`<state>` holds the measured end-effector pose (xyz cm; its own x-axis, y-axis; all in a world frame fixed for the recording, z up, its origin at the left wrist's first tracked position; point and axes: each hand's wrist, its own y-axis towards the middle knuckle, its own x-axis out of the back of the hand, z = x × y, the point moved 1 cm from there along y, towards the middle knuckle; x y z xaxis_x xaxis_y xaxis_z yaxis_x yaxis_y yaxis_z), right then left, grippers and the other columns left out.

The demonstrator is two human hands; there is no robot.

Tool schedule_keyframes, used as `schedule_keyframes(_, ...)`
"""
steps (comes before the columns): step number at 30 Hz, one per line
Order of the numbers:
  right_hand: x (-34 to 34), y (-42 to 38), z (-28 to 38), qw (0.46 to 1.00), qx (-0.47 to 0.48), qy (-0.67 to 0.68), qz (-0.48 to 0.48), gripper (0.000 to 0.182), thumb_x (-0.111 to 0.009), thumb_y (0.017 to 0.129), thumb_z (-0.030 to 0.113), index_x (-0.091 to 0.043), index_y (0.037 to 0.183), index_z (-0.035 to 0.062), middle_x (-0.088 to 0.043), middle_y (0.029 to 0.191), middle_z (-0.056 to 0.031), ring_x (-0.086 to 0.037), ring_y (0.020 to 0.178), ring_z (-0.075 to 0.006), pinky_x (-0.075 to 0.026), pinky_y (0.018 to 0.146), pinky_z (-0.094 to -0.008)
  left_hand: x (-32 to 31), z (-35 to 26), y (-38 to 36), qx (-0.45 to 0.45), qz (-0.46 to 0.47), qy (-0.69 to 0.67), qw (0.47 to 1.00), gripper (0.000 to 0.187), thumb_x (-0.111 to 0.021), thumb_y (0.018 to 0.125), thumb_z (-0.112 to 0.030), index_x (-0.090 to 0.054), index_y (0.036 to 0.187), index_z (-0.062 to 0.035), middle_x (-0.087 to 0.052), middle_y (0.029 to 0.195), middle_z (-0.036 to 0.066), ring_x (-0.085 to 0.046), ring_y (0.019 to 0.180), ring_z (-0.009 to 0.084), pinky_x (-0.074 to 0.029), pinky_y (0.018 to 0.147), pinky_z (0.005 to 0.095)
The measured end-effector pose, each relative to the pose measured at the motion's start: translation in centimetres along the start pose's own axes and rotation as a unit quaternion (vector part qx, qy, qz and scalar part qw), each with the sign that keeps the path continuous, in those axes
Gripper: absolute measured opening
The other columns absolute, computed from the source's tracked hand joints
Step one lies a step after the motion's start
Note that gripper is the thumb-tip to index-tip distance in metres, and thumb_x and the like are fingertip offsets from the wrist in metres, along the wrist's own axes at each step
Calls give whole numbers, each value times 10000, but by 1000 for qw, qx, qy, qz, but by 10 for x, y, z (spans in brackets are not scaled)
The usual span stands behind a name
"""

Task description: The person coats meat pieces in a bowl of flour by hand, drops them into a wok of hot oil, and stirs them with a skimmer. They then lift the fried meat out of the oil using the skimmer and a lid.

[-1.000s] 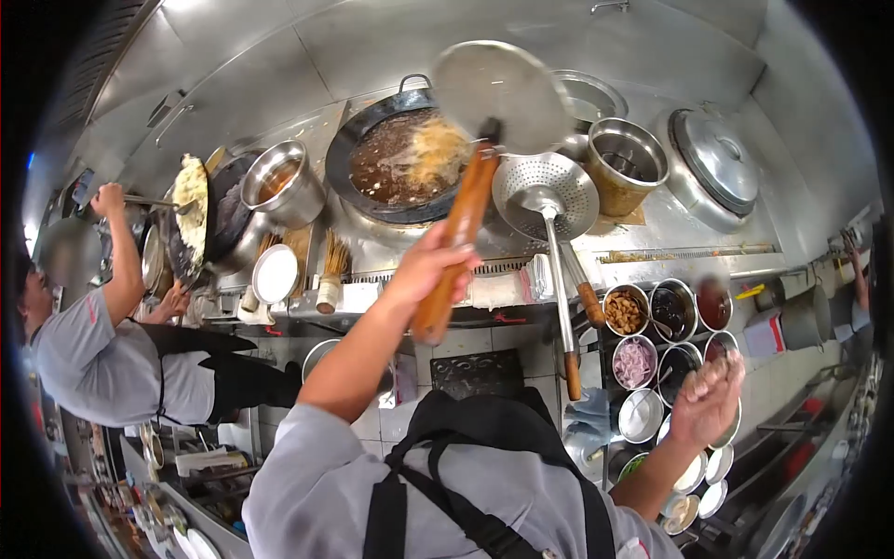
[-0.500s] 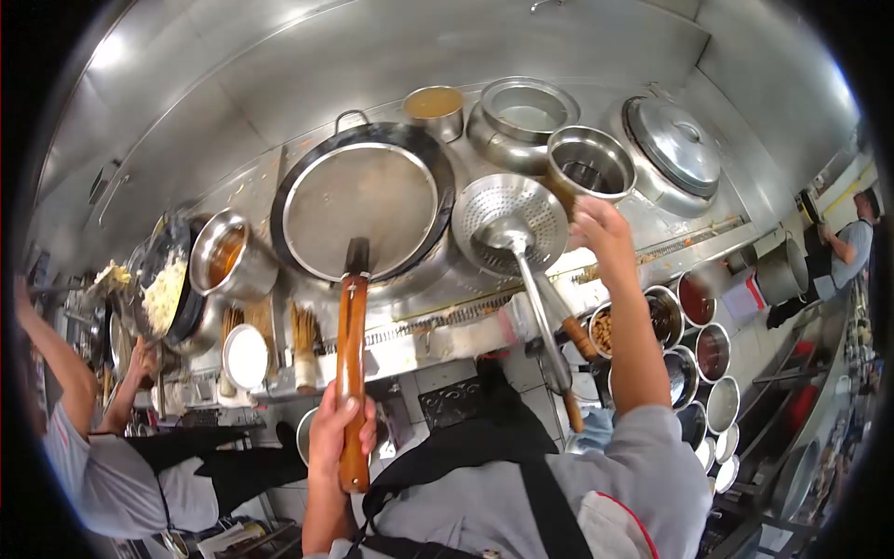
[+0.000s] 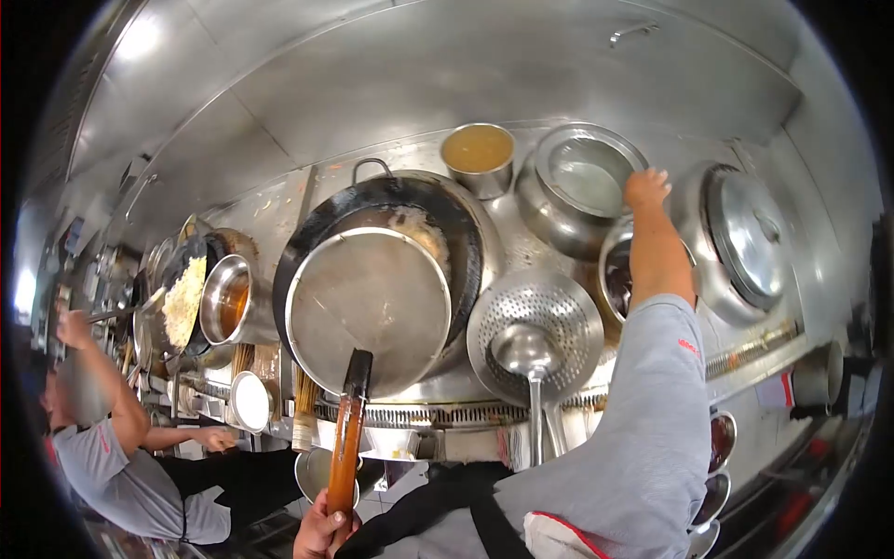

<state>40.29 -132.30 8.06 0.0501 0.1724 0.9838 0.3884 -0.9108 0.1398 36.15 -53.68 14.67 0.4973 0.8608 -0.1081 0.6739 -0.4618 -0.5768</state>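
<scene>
My left hand is closed around the wooden handle of a round mesh strainer. The strainer's flat disc hangs tilted over the near part of a dark wok, where some liquid shows behind it. My right arm is stretched far forward. At its end my right hand overlaps the right rim of a metal pot of cloudy liquid, its fingers extended and nothing visible in them. Below that forearm sits a pot of dark liquid, partly hidden. A ladle rests in a perforated skimmer nearby.
A lidded pot stands at the right, and a container of brown liquid at the back. On the left are a pot of amber liquid, a white bowl and a bamboo brush. A co-worker handles a food-filled wok.
My right hand has gone forward from beside the dark-liquid pot to the cloudy-liquid pot's rim. The strainer has come nearer to me, uncovering the far part of the wok. The view has shifted.
</scene>
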Motion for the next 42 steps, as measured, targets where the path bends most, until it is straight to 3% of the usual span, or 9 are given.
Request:
schedule_keyframes(6,-60,7,115,957,15,283,60,353,-486,872,218,-607,1152,41,-529,1248,-214,-509,1155,-402,-437,947,-480,-9,-10,-10,78,-42,37,995,817,-810,672,-413,-417,1292,-57,-578,974,51,-564,832,142,-449,756,270)
schedule_keyframes(11,-75,26,128,951,49,287,102,280,-540,845,186,-625,1064,36,-618,1112,-206,-588,1044,-388,-477,885,-457,3,1,-13,65,-45,78,994,852,-822,698,-310,-355,1365,-58,-524,1213,27,-510,1081,145,-386,938,278)
schedule_keyframes(20,-70,23,129,953,43,276,113,284,-491,846,135,-663,1044,26,-624,1114,-211,-591,1066,-370,-479,896,-451,-4,2,-13,79,-65,-29,994,796,-796,732,-195,-348,1374,-52,-530,1253,48,-530,1113,161,-402,943,292)
schedule_keyframes(23,-72,25,127,950,14,294,101,286,-482,853,149,-662,1040,29,-630,1100,-210,-594,1061,-371,-473,905,-458,-30,-20,-14,60,-42,34,997,815,-773,760,-367,-353,1376,-37,-553,1129,63,-535,988,171,-447,834,306)
schedule_keyframes(28,-77,26,131,938,-5,341,68,297,-453,878,156,-636,1088,54,-622,1132,-192,-585,1090,-351,-479,907,-429,-17,-5,-11,53,-34,18,998,800,-765,778,-294,-333,1394,-21,-529,1211,86,-517,1062,194,-432,889,322)
schedule_keyframes(34,-78,31,121,963,11,234,136,305,-451,902,210,-636,1110,87,-626,1148,-160,-591,1096,-321,-472,916,-432,11,20,-11,71,-37,-45,996,753,-756,768,-122,-335,1386,-37,-550,1206,77,-558,1051,187,-450,879,307)
schedule_keyframes(36,-89,37,109,964,224,-12,144,314,-482,900,231,-625,1147,100,-605,1193,-146,-570,1135,-293,-474,914,-425,14,28,-14,80,-47,-46,995,747,-765,753,-109,-352,1372,-43,-551,1231,55,-556,1086,171,-432,918,296)
schedule_keyframes(40,-45,37,65,979,9,-146,139,400,-517,891,280,-564,1254,120,-544,1284,-118,-493,1229,-246,-455,939,-428,-13,13,-13,80,-71,-135,985,727,-762,748,-83,-374,1361,-37,-566,1215,54,-569,1074,170,-444,910,296)
schedule_keyframes(42,-97,52,87,982,105,-121,102,410,-517,886,271,-554,1260,108,-543,1282,-126,-495,1222,-262,-438,959,-428,-10,19,-12,80,-51,-133,987,721,-769,742,-93,-386,1351,-34,-566,1207,48,-571,1061,165,-445,906,295)
